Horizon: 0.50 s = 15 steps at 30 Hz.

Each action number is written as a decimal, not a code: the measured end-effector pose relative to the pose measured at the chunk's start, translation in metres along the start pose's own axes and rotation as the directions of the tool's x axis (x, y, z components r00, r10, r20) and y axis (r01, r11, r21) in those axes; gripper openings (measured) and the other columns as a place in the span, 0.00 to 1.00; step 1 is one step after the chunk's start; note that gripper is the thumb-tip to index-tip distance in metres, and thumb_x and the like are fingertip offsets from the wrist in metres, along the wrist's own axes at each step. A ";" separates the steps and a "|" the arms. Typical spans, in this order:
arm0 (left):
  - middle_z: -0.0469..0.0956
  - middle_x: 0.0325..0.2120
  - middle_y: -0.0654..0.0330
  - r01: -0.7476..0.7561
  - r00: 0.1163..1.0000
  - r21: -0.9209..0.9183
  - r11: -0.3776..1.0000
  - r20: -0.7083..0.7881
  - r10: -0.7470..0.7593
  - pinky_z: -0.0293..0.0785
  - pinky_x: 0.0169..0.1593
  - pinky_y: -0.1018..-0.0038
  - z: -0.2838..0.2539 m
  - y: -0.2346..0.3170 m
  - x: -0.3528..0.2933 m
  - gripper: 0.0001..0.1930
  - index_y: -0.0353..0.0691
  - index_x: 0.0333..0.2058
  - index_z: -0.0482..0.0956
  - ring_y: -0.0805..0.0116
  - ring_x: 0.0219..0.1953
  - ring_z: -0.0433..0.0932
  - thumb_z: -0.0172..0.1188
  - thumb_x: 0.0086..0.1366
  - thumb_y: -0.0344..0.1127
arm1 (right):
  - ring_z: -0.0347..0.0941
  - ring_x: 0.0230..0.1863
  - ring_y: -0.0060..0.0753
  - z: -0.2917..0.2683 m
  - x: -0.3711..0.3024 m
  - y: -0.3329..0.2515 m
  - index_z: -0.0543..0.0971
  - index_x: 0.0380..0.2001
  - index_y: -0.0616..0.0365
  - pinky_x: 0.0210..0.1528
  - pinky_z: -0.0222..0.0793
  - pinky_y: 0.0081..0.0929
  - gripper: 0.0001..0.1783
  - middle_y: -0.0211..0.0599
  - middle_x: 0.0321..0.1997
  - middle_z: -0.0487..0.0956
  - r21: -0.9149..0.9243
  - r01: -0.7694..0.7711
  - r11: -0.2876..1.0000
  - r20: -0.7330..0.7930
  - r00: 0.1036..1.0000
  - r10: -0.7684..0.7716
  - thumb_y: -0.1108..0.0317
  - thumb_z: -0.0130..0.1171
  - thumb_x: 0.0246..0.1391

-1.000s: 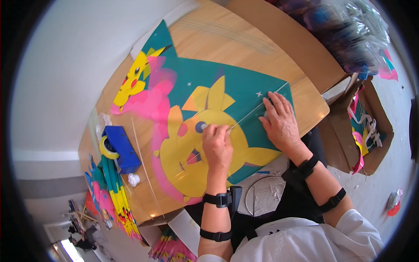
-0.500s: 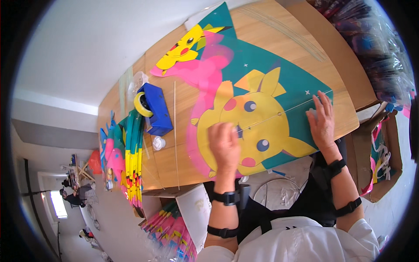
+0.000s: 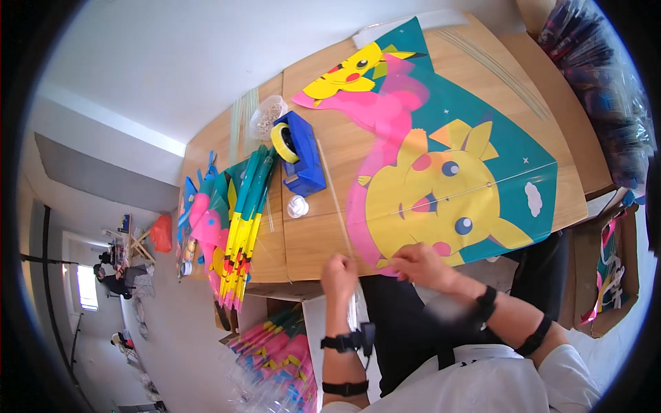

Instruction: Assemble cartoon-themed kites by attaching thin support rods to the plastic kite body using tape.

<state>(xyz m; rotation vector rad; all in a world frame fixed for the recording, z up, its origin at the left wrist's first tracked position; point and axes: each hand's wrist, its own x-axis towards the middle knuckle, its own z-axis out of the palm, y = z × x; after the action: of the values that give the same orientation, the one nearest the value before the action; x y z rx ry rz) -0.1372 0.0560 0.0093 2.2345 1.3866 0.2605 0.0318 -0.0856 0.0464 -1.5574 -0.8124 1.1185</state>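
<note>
A large kite sheet (image 3: 430, 186), teal, pink and yellow with a cartoon face, lies across the wooden table, and a thin straight rod (image 3: 451, 195) crosses its face. My left hand (image 3: 339, 277) is closed at the table's near edge, at the near end of another thin rod (image 3: 334, 199). Beside it, my right hand (image 3: 427, 267) hovers over the sheet's lower left corner with its fingertips pinched. Whatever it pinches is too small to make out. A blue tape dispenser (image 3: 303, 162) with a yellow tape roll stands left of the sheet.
Near the dispenser are a white spool (image 3: 297, 206) and a clear tub (image 3: 267, 118) of small parts. Folded kites (image 3: 248, 227) hang over the left edge. More fill a box (image 3: 275, 358) below. Loose rods (image 3: 499, 72) lie at the far right. An open carton (image 3: 585, 303) stands right.
My right hand has left the sheet's right corner and come to its lower left. The left hand has moved off the cartoon face to the near table edge. The view has shifted.
</note>
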 end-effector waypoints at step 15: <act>0.69 0.46 0.51 -0.195 0.924 -0.438 0.878 -0.381 0.015 0.66 0.51 0.67 -0.076 -0.012 0.063 0.20 0.36 0.52 0.69 0.62 0.48 0.69 0.52 0.65 0.39 | 0.72 0.18 0.20 0.085 -0.048 0.008 0.76 0.22 0.68 0.20 0.66 0.20 0.08 0.35 0.17 0.75 0.160 -0.137 0.978 0.156 0.981 0.112 0.74 0.57 0.51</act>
<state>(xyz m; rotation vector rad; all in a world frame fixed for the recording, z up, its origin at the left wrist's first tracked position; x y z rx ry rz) -0.1485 0.1393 0.0621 1.9062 1.2052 0.9922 -0.0651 -0.1019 0.0462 -1.4118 -0.7030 1.3704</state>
